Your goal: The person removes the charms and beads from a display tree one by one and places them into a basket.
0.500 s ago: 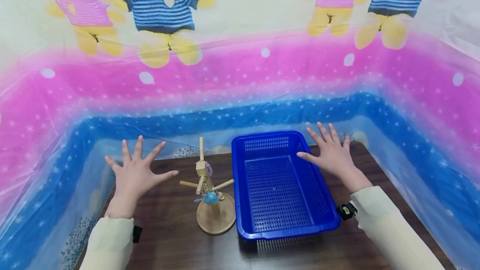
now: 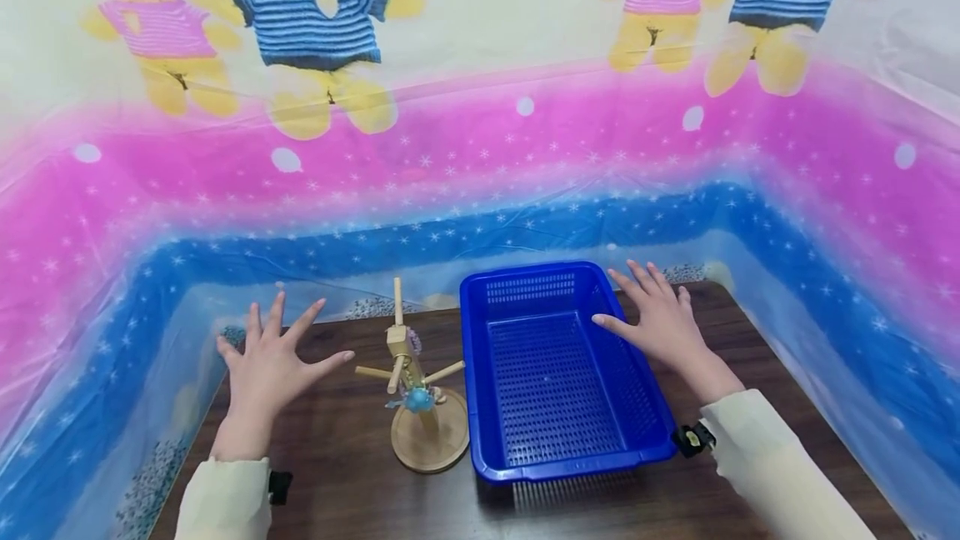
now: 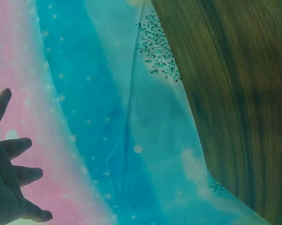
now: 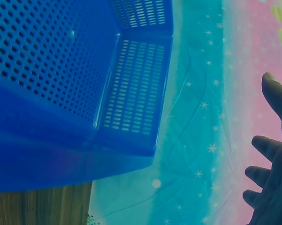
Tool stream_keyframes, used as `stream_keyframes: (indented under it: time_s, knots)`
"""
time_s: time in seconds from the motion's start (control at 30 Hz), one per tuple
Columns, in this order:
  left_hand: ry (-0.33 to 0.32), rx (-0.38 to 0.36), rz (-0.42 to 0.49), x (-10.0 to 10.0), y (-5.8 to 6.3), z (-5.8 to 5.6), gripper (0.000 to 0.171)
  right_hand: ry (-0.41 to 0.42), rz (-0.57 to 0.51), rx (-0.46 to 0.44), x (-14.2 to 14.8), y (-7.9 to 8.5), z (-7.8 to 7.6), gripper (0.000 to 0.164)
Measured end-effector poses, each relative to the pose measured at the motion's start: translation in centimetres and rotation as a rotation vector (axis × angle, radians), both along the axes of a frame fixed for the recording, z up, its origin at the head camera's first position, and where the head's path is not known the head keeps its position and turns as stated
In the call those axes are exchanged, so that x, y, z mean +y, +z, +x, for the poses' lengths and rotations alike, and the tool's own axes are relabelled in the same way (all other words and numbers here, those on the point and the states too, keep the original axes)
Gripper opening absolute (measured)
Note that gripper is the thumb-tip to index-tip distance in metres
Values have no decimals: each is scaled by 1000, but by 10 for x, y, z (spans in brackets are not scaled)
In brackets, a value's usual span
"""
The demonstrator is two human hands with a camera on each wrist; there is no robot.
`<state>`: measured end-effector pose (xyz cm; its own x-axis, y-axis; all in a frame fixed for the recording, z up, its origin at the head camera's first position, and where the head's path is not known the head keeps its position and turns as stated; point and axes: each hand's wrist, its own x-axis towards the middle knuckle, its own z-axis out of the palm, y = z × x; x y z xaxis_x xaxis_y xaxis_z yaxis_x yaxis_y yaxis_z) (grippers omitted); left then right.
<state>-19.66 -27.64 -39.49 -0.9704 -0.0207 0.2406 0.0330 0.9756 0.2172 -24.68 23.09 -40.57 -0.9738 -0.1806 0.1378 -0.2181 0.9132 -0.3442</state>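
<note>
Hovering hands (image 2: 268, 369) (image 2: 663, 327) | right thumb (image 2: 618, 326) part-hiding basket rim (image 2: 573, 467) | trinkets (image 2: 418, 400) on stand (image 2: 397, 340) indistinct

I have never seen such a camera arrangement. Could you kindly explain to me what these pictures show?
There is no machine, only a person's bare left hand and right hand. The large picture comes from a camera on the head; the two smaller ones come from the left and right wrists. On the brown table are a wooden stand, with a blue trinket on it, and a blue basket. The left hand is left of the stand; the right is near the basket's right side. Neither holds anything.
</note>
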Motion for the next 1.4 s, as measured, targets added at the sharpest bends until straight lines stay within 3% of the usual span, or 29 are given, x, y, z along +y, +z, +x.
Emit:
stream_keyframes:
  time_s: [0.47,0.73,1.07,1.4]
  knots:
    - [12,-66,81,6,-6,15,93,67,-94,70,-15,0,23,71]
    - [-10,-45,175,12,-8,24,87,92,-191,27,-30,3,34,65]
    - [-46,-115,424,18,-16,29,80,134,-350,6,-49,-6,40,53]
    - [-65,-85,692,33,-34,32,67,168,-569,-37,-86,-17,48,38]
